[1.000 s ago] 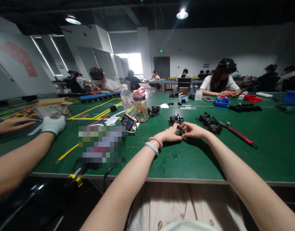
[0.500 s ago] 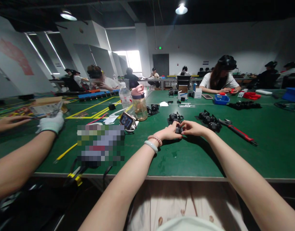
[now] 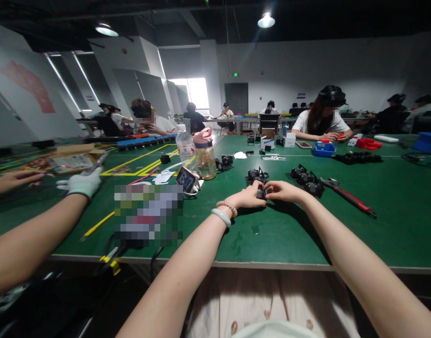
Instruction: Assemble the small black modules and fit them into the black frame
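Observation:
On the green table, my left hand [image 3: 251,196] has its fingers closed on a small black part [image 3: 260,191]. My right hand [image 3: 280,190] pinches the same part from the right, thumb and fingertips against its side. Just beyond my fingers is a black assembly [image 3: 255,174] with a thin upright piece. A bead bracelet and a pale bangle are on my left wrist. To the right of my hands lies a group of black assemblies [image 3: 306,180]. The underside of the held part is hidden.
An adjustable wrench [image 3: 352,198] with red handles lies at the right. Left of my hands stand a pink-lidded bottle [image 3: 205,157], a clear bottle [image 3: 185,148] and a small clock [image 3: 186,179]. A co-worker's gloved hand [image 3: 85,182] is at the far left. A blue bin [image 3: 324,149] sits farther back.
The view has tilted up slightly, so the scene sits a little lower. The co-worker's gloved hand has shifted and turned. My hands keep their hold on the black part.

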